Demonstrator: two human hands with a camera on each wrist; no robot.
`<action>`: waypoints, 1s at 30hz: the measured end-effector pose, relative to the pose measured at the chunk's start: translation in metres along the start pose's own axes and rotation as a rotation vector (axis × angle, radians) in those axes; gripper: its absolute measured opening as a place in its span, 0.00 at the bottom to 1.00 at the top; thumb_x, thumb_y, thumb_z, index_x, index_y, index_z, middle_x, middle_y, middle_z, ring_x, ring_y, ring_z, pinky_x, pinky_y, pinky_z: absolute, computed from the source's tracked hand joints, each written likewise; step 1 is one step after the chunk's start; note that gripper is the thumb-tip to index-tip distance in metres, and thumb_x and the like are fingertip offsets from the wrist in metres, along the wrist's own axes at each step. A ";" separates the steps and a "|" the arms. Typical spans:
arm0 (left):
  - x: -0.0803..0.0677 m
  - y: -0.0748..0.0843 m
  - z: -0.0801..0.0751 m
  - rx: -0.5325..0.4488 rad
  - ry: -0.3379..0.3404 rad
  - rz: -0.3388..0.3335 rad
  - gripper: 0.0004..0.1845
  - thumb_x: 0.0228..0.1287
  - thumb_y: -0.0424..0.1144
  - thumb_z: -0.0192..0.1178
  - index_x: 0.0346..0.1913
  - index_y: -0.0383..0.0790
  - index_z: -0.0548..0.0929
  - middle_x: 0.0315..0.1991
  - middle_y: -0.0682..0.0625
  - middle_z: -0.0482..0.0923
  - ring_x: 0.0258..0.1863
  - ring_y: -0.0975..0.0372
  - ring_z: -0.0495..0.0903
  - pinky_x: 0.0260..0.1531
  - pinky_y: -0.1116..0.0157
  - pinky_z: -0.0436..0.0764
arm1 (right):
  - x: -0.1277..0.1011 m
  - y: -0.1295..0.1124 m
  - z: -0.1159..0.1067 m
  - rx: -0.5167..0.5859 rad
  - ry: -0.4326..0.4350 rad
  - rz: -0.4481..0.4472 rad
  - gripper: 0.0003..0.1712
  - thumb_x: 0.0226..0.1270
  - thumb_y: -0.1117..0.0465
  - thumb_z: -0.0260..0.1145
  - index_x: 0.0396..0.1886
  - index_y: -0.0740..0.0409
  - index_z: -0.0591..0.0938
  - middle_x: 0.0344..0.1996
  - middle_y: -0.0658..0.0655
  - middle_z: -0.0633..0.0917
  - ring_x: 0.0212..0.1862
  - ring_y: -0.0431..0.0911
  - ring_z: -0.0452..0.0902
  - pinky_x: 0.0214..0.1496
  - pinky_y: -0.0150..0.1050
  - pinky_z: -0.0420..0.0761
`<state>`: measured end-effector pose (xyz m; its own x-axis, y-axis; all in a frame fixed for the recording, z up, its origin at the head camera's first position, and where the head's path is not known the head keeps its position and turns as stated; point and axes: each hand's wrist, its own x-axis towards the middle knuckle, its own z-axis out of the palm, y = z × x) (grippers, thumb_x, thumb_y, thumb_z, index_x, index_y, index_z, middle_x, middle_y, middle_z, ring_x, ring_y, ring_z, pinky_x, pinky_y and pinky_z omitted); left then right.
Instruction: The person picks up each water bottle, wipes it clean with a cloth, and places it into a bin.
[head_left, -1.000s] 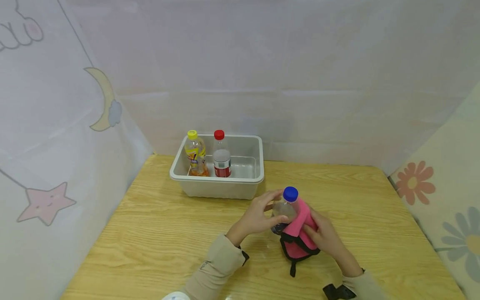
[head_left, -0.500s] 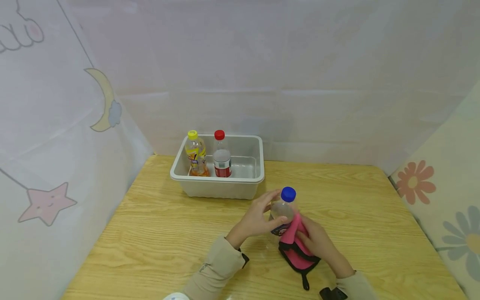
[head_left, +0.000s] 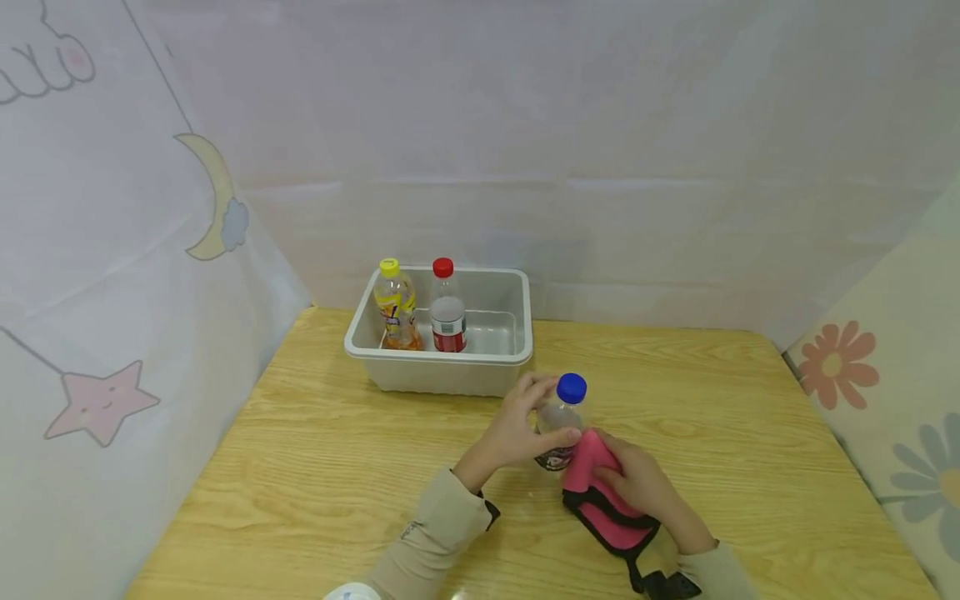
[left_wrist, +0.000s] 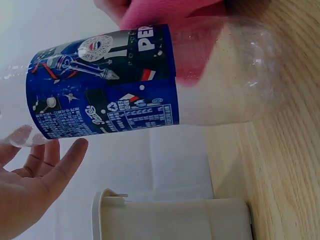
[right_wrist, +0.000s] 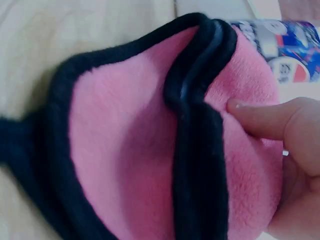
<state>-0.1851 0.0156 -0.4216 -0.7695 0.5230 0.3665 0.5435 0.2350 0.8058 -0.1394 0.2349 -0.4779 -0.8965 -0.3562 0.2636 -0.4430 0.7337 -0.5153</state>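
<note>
A clear plastic bottle (head_left: 561, 417) with a blue cap stands upright on the table. Its blue Pepsi label (left_wrist: 102, 82) shows in the left wrist view, and no drink is visible inside. My left hand (head_left: 517, 425) holds the bottle from its left side, thumb in front and fingers behind. In my right hand (head_left: 641, 479) a folded pink cleaning cloth (head_left: 592, 462) with black edging and a black hanging loop is gripped against the bottle's right side. The right wrist view shows the thumb (right_wrist: 265, 120) pressing on the plush of the cloth.
A light grey plastic tub (head_left: 442, 371) stands at the back of the wooden table (head_left: 300, 483). Inside it are a yellow-capped bottle (head_left: 396, 308) and a red-capped bottle (head_left: 447, 312). A white round object (head_left: 352, 592) shows at the bottom edge. Pale printed sheets surround the table.
The pink cloth has slid down from the bottle's neck to its lower right side, its loop swinging to the right. The bottle has shifted slightly left and more upright, still in my left hand.
</note>
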 end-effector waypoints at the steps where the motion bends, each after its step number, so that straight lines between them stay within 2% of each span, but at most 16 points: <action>1: 0.000 0.000 -0.001 0.009 -0.005 -0.004 0.34 0.53 0.45 0.66 0.63 0.41 0.67 0.57 0.48 0.64 0.52 0.60 0.69 0.49 0.67 0.74 | -0.001 0.000 -0.003 0.016 0.007 -0.010 0.30 0.51 0.70 0.68 0.56 0.74 0.71 0.43 0.65 0.81 0.42 0.51 0.78 0.38 0.43 0.79; 6: 0.003 0.002 -0.002 0.011 0.004 -0.010 0.37 0.50 0.41 0.68 0.63 0.38 0.64 0.50 0.47 0.69 0.49 0.60 0.69 0.43 0.70 0.75 | -0.001 0.000 -0.022 0.090 0.053 -0.053 0.31 0.51 0.72 0.68 0.57 0.71 0.71 0.45 0.63 0.81 0.40 0.40 0.76 0.34 0.34 0.77; 9: 0.003 0.003 -0.003 -0.016 0.016 -0.023 0.37 0.49 0.40 0.69 0.61 0.34 0.64 0.48 0.46 0.71 0.48 0.60 0.70 0.41 0.69 0.76 | -0.001 -0.004 -0.033 0.103 0.097 -0.082 0.32 0.50 0.73 0.69 0.57 0.70 0.71 0.44 0.63 0.81 0.40 0.39 0.76 0.33 0.33 0.77; 12: 0.002 0.003 -0.004 -0.038 0.017 -0.035 0.35 0.49 0.40 0.69 0.58 0.32 0.66 0.49 0.45 0.72 0.49 0.59 0.70 0.43 0.67 0.76 | 0.001 -0.011 -0.043 0.106 0.140 -0.097 0.34 0.48 0.74 0.69 0.58 0.69 0.70 0.44 0.64 0.81 0.40 0.39 0.76 0.33 0.33 0.77; 17: 0.002 0.003 -0.006 -0.040 0.006 -0.028 0.31 0.50 0.40 0.69 0.55 0.34 0.69 0.50 0.45 0.73 0.50 0.59 0.71 0.45 0.68 0.76 | 0.008 -0.020 -0.056 0.076 0.187 -0.142 0.36 0.45 0.76 0.70 0.58 0.70 0.70 0.43 0.64 0.81 0.38 0.39 0.75 0.31 0.32 0.75; 23: 0.002 0.003 -0.010 -0.038 0.014 0.022 0.28 0.49 0.38 0.70 0.54 0.35 0.73 0.52 0.46 0.71 0.49 0.59 0.71 0.42 0.69 0.77 | 0.016 -0.029 -0.064 0.041 0.175 -0.144 0.37 0.46 0.75 0.70 0.60 0.68 0.69 0.44 0.64 0.81 0.38 0.42 0.76 0.32 0.35 0.77; 30: 0.001 0.003 -0.011 0.004 0.020 0.061 0.30 0.49 0.36 0.69 0.57 0.32 0.73 0.48 0.44 0.73 0.46 0.57 0.72 0.40 0.61 0.80 | 0.023 -0.039 -0.066 0.011 0.165 -0.200 0.38 0.45 0.76 0.69 0.60 0.70 0.67 0.45 0.64 0.80 0.40 0.48 0.78 0.34 0.39 0.79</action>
<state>-0.1884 0.0079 -0.4133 -0.7417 0.5197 0.4241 0.5907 0.2065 0.7800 -0.1421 0.2368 -0.3981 -0.7777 -0.3936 0.4901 -0.6121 0.6517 -0.4479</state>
